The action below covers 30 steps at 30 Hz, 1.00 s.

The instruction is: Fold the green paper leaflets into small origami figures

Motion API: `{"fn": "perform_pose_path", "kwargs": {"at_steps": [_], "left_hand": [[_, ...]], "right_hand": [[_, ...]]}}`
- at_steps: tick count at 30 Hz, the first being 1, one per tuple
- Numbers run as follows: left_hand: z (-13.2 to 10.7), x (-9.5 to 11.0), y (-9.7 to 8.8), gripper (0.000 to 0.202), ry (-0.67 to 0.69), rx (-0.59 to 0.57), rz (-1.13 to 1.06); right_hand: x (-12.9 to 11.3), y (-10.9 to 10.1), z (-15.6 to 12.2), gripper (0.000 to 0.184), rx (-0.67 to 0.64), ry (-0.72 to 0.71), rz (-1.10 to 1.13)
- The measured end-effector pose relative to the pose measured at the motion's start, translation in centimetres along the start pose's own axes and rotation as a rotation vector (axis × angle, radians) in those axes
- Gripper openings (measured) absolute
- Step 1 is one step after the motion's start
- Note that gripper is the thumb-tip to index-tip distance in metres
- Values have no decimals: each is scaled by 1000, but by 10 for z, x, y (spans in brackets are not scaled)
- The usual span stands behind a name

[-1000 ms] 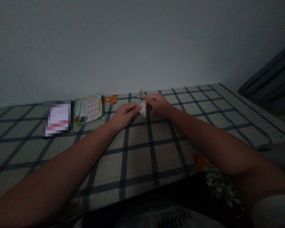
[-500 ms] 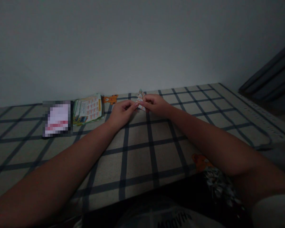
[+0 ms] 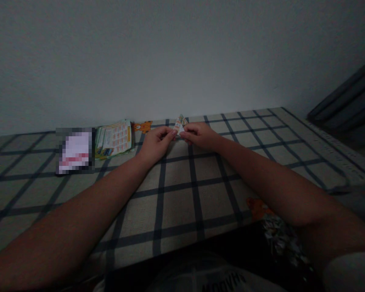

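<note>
A small folded piece of printed paper is held just above the checked cloth, near the wall. My left hand pinches its left side with thumb and fingers closed. My right hand pinches its right side, fingers curled. Both forearms stretch out across the cloth towards it. Most of the paper is hidden between the fingertips.
A stack of printed leaflets lies left of my hands by the wall, beside a blurred rectangle. An orange bear print marks the cloth behind my left hand. Crumpled paper scraps lie near my right elbow. A dark curtain hangs at right.
The paper was longer and hung down between my hands a second ago; now it is folded smaller and held higher, with my fingertips closer together.
</note>
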<state>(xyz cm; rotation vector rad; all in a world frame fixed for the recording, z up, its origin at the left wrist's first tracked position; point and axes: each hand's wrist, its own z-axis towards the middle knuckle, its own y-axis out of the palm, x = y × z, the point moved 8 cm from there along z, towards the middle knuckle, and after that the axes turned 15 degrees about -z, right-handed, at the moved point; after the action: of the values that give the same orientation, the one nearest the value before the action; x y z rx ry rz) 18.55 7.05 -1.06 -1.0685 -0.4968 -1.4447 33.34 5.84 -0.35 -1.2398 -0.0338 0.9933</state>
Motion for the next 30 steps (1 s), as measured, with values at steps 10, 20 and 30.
{"fn": "perform_pose_path", "kwargs": {"at_steps": [10, 20, 30], "left_hand": [[2, -9, 1, 41, -74, -22, -83], [11, -51, -1, 45, -229, -109, -229], [19, -44, 10, 21, -495, -77, -425]], "right_hand": [[7, 9, 1, 37, -31, 75, 11], [16, 19, 5, 28, -99, 180, 30], [30, 23, 16, 34, -205, 415, 295]]}}
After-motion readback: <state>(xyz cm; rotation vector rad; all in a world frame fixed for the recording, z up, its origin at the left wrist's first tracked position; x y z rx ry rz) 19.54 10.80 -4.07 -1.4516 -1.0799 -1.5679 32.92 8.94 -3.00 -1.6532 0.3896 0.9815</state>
